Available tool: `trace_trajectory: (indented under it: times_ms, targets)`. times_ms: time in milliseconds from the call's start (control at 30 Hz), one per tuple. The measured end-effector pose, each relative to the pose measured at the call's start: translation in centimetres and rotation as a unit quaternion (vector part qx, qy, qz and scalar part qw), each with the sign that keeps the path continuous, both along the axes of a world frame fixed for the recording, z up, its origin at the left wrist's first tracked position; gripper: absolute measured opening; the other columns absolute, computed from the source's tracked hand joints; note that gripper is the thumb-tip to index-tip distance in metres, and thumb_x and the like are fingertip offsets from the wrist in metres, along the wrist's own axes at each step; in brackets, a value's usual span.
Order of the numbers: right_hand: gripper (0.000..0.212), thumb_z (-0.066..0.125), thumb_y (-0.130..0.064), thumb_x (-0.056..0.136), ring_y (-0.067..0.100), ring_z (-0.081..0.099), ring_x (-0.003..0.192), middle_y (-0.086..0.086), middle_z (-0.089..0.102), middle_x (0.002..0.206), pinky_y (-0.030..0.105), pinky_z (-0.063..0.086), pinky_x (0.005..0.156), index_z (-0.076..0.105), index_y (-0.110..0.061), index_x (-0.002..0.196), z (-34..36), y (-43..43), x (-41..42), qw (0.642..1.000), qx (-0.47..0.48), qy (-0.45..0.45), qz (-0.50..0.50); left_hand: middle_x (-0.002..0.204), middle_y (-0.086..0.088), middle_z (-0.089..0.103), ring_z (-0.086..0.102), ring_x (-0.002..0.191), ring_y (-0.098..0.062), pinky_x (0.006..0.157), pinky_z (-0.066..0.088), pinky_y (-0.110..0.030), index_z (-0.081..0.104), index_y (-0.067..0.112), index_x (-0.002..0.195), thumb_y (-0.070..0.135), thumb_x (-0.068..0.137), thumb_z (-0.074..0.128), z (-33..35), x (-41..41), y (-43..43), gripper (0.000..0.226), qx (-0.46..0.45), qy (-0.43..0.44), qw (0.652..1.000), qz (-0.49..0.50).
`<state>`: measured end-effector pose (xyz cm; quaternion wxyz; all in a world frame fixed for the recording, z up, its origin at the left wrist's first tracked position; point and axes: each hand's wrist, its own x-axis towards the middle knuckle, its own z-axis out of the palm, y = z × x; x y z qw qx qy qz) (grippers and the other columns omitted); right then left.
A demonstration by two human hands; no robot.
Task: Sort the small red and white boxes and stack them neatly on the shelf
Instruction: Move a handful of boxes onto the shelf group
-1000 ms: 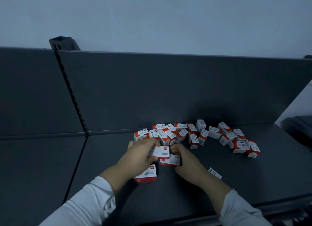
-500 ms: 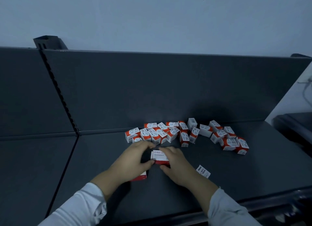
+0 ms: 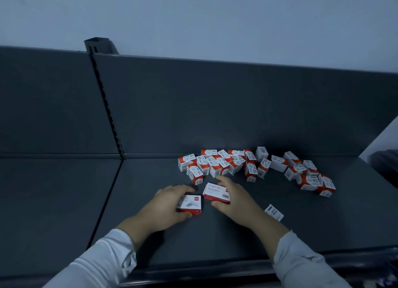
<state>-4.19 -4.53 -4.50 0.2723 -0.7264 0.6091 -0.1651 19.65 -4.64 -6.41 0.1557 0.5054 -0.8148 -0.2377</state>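
Several small red and white boxes [image 3: 249, 165] lie jumbled in a row along the back of the dark shelf [image 3: 215, 240]. In front of them, my left hand [image 3: 165, 206] grips a flat red and white box [image 3: 190, 204] lying on the shelf. Beside it, my right hand [image 3: 234, 198] holds a small stack of flat boxes [image 3: 216, 192], thumb at its front and fingers at its far side. The two flat items sit a little apart.
One small box [image 3: 274, 212] lies alone to the right of my right wrist. The shelf's back panel [image 3: 215, 107] rises behind the pile, with a slotted upright [image 3: 107, 107] at the left. The shelf's front edge [image 3: 215, 270] runs below my sleeves.
My left hand has drawn a single flat box out to the left of the stack that both hands were holding together. The camera view has shifted.
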Motion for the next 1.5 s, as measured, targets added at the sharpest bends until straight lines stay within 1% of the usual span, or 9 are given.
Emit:
trace_trajectory:
  times_ms: [133, 267, 433, 567, 767, 900, 1000, 1200, 1500]
  targets:
    - [0.054, 0.065, -0.026, 0.092, 0.012, 0.044, 0.127, -0.005, 0.051, 0.136, 0.025, 0.035, 0.106, 0.044, -0.025, 0.143, -0.2, 0.7, 0.6, 0.998, -0.043, 0.032, -0.015, 0.108, 0.021, 0.06, 0.053, 0.103, -0.004, 0.098, 0.042, -0.034, 0.055, 0.036, 0.115, 0.04, 0.078, 0.074, -0.1, 1.0, 0.3, 0.042, -0.001, 0.021, 1.0, 0.022]
    - [0.055, 0.07, -0.026, 0.089, 0.014, 0.05, 0.121, -0.001, 0.057, 0.129, 0.025, 0.04, 0.1, 0.05, -0.024, 0.141, 0.0, 1.4, 1.7, 0.998, -0.05, 0.007, -0.035, 0.102, 0.02, 0.062, 0.055, 0.099, -0.006, 0.094, 0.045, -0.035, 0.059, 0.034, 0.108, 0.034, 0.075, 0.079, 0.1, 1.5, 0.3, 0.038, 0.003, 0.037, 0.999, 0.031]
    - [0.059, 0.071, -0.025, 0.088, 0.012, 0.048, 0.124, -0.003, 0.055, 0.134, 0.029, 0.04, 0.105, 0.049, -0.023, 0.143, -0.2, 2.7, 2.8, 0.997, -0.069, -0.006, -0.044, 0.101, 0.022, 0.064, 0.057, 0.099, -0.004, 0.095, 0.045, -0.036, 0.061, 0.034, 0.106, 0.035, 0.075, 0.08, 0.8, 2.5, 0.1, 0.037, -0.001, 0.038, 0.999, 0.032]
    - [0.058, 0.071, -0.024, 0.089, 0.008, 0.047, 0.125, -0.008, 0.054, 0.135, 0.02, 0.038, 0.099, 0.049, -0.026, 0.143, 0.1, 3.7, 3.4, 0.995, -0.086, -0.036, -0.045, 0.1, 0.021, 0.065, 0.059, 0.099, -0.005, 0.094, 0.047, -0.04, 0.061, 0.035, 0.105, 0.034, 0.074, 0.08, 1.6, 3.8, 0.3, 0.036, -0.008, 0.05, 0.997, 0.049]
    - [0.056, 0.073, -0.027, 0.085, 0.001, 0.056, 0.112, -0.01, 0.061, 0.124, 0.014, 0.047, 0.087, 0.053, -0.028, 0.138, 1.1, 4.5, 4.7, 0.994, -0.095, -0.062, 0.001, 0.102, 0.022, 0.067, 0.06, 0.1, -0.005, 0.095, 0.047, -0.042, 0.063, 0.035, 0.105, 0.034, 0.073, 0.081, 3.2, 5.3, 1.5, 0.037, -0.026, 0.064, 0.994, 0.084]
    - [0.054, 0.074, -0.023, 0.085, -0.004, 0.056, 0.105, -0.016, 0.059, 0.116, 0.008, 0.045, 0.082, 0.055, -0.028, 0.136, 1.7, 5.0, 5.6, 0.99, -0.098, -0.097, 0.013, 0.101, 0.024, 0.068, 0.062, 0.099, -0.004, 0.094, 0.048, -0.042, 0.063, 0.037, 0.103, 0.033, 0.07, 0.082, 3.6, 6.5, 3.1, 0.039, -0.026, 0.088, 0.989, 0.12]
    - [0.049, 0.076, -0.018, 0.083, -0.013, 0.057, 0.101, -0.019, 0.06, 0.11, 0.008, 0.048, 0.081, 0.061, -0.025, 0.129, 2.1, 5.6, 6.3, 0.985, -0.099, -0.14, 0.034, 0.1, 0.022, 0.069, 0.063, 0.096, -0.002, 0.09, 0.051, -0.037, 0.065, 0.034, 0.102, 0.029, 0.068, 0.084, 3.9, 7.1, 4.8, 0.039, -0.02, 0.114, 0.982, 0.147]
    - [0.043, 0.08, -0.016, 0.079, -0.012, 0.059, 0.103, -0.02, 0.065, 0.107, 0.01, 0.051, 0.079, 0.068, -0.027, 0.118, 2.7, 6.4, 8.0, 0.973, -0.109, -0.185, 0.087, 0.097, 0.013, 0.07, 0.063, 0.086, 0.01, 0.072, 0.044, -0.004, 0.068, 0.024, 0.101, 0.009, 0.068, 0.087, 4.8, 8.6, 8.6, 0.041, 0.0, 0.184, 0.957, 0.222]
    - [0.044, 0.08, -0.016, 0.079, -0.01, 0.06, 0.099, -0.016, 0.066, 0.106, 0.011, 0.05, 0.079, 0.068, -0.026, 0.119, 3.5, 7.6, 13.9, 0.964, -0.099, -0.208, 0.13, 0.099, 0.016, 0.07, 0.064, 0.091, 0.001, 0.082, 0.051, -0.018, 0.069, 0.028, 0.106, 0.019, 0.066, 0.089, 5.6, 13.8, 12.9, 0.045, -0.03, 0.144, 0.946, 0.288]
